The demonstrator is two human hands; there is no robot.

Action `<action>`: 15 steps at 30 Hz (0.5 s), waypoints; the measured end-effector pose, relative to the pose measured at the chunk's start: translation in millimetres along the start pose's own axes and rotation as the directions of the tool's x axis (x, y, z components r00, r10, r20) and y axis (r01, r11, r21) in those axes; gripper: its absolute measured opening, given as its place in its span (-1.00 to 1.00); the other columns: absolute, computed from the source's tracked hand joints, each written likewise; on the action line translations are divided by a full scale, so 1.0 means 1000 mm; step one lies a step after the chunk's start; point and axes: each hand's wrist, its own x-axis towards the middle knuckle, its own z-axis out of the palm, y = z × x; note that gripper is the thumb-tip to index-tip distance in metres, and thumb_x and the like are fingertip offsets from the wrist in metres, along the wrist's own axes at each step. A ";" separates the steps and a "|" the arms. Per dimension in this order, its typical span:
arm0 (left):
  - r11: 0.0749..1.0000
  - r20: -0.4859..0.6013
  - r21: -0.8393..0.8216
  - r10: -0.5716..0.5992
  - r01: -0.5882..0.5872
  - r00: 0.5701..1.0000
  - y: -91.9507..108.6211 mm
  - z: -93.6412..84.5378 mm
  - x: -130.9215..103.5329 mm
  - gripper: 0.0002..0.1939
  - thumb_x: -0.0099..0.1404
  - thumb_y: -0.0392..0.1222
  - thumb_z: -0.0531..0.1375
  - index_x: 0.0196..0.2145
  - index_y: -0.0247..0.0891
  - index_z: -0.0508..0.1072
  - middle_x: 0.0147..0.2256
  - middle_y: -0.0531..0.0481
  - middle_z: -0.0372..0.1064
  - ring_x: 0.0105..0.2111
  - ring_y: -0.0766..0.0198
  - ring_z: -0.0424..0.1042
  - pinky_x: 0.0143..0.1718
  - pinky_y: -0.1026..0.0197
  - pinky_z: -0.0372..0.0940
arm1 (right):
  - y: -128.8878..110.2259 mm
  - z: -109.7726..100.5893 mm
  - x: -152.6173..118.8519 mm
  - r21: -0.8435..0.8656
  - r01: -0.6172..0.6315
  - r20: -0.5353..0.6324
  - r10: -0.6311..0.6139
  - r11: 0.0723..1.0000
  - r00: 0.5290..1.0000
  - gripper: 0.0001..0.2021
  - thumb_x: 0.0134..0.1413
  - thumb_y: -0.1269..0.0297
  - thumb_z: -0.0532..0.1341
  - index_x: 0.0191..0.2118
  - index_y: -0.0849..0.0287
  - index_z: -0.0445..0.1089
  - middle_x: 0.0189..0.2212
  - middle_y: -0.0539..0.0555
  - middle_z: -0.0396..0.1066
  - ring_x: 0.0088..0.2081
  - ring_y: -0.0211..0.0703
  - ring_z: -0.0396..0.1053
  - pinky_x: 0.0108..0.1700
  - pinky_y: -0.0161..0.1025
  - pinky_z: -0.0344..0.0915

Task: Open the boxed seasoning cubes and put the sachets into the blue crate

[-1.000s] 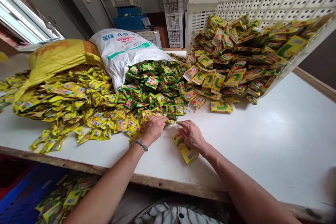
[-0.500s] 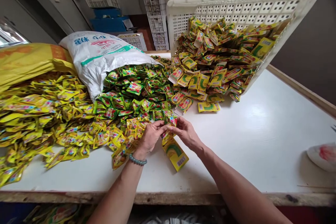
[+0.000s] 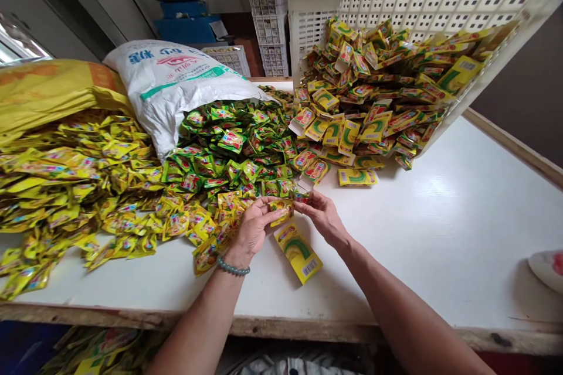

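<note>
My left hand (image 3: 255,224), with a beaded bracelet at the wrist, pinches a yellow sachet (image 3: 281,211). Close beside it, my right hand (image 3: 323,214) has its fingers closed on a green sachet (image 3: 301,197). Just below both hands a yellow box (image 3: 299,253) lies flat on the white table, its barcode end towards me. Past my fingers spreads a heap of green sachets (image 3: 233,140). Loose yellow sachets (image 3: 132,220) lie to the left and reach up to my left hand.
A tipped white plastic basket (image 3: 303,23) at the back right spills yellow boxes (image 3: 373,129) onto the table (image 3: 417,246). A white sack (image 3: 176,70) and a yellow sack (image 3: 53,91) lie at the back left. Stacked crates (image 3: 268,23) stand behind. A white object with red marking (image 3: 548,266) sits at the right edge.
My hands have drawn slightly apart, and a yellow sachet now shows in the left and a green one in the right. The view has shifted a little.
</note>
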 end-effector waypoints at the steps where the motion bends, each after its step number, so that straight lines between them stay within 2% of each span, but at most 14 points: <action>1: 0.998 -0.021 0.036 0.045 -0.044 0.999 -0.001 -0.001 0.001 -0.49 -0.12 -0.24 0.45 -0.22 -0.28 0.35 -0.39 0.02 0.52 -0.35 0.24 0.51 -0.23 0.18 0.35 | -0.003 -0.001 0.000 0.062 -0.021 -0.021 0.022 0.998 1.000 -0.58 -0.29 0.03 0.44 -0.44 0.13 0.25 -0.53 -0.06 0.39 -0.42 -0.20 0.39 -0.34 -0.25 0.32; 5: 0.972 -0.058 0.161 0.180 -0.169 0.982 -0.005 -0.004 0.003 -0.53 -0.04 -0.19 0.39 -0.19 -0.24 0.31 -0.37 0.04 0.52 -0.37 0.24 0.50 -0.26 0.19 0.32 | -0.008 0.001 -0.002 0.188 -0.071 -0.065 0.085 0.980 0.994 -0.50 -0.35 0.10 0.48 -0.32 0.10 0.22 -0.52 -0.09 0.41 -0.51 -0.24 0.38 -0.48 -0.32 0.21; 7: 0.969 -0.034 0.164 0.191 -0.183 0.981 -0.006 -0.002 0.001 -0.55 -0.02 -0.22 0.37 -0.18 -0.22 0.30 -0.36 0.04 0.51 -0.37 0.25 0.50 -0.26 0.20 0.32 | -0.004 0.006 -0.003 0.169 -0.094 -0.034 0.101 0.981 0.994 -0.52 -0.34 0.08 0.47 -0.37 0.11 0.21 -0.56 -0.11 0.37 -0.56 -0.28 0.32 -0.52 -0.34 0.15; 9: 0.975 -0.014 0.131 0.182 -0.179 0.983 -0.005 0.002 -0.001 -0.56 -0.01 -0.25 0.35 -0.18 -0.22 0.29 -0.36 0.05 0.51 -0.39 0.27 0.48 -0.28 0.22 0.30 | 0.004 0.011 -0.005 0.104 -0.100 -0.056 0.106 0.990 0.993 -0.52 -0.35 0.04 0.47 -0.51 0.13 0.15 -0.64 -0.15 0.23 -0.61 -0.35 0.17 -0.54 -0.34 0.09; 11: 0.984 -0.010 0.082 0.159 -0.158 0.987 -0.004 0.006 -0.004 -0.57 0.00 -0.23 0.34 -0.18 -0.22 0.29 -0.38 0.06 0.50 -0.42 0.30 0.46 -0.33 0.25 0.29 | 0.012 0.014 -0.006 -0.011 -0.083 -0.127 0.080 0.997 0.989 -0.45 -0.34 0.00 0.46 -0.61 0.12 0.04 -0.69 -0.17 0.07 -0.61 -0.40 0.01 -0.55 -0.35 -0.01; 15: 0.992 0.005 0.033 0.120 -0.120 0.993 -0.001 0.010 -0.007 -0.56 0.07 -0.11 0.35 -0.13 -0.22 0.30 -0.39 0.07 0.49 -0.40 0.29 0.46 -0.35 0.27 0.28 | 0.018 0.014 -0.007 -0.199 -0.059 -0.222 0.014 0.978 0.975 -0.41 -0.25 -0.08 0.39 -0.65 0.11 -0.05 -0.69 -0.17 -0.08 -0.58 -0.38 -0.14 -0.56 -0.33 -0.14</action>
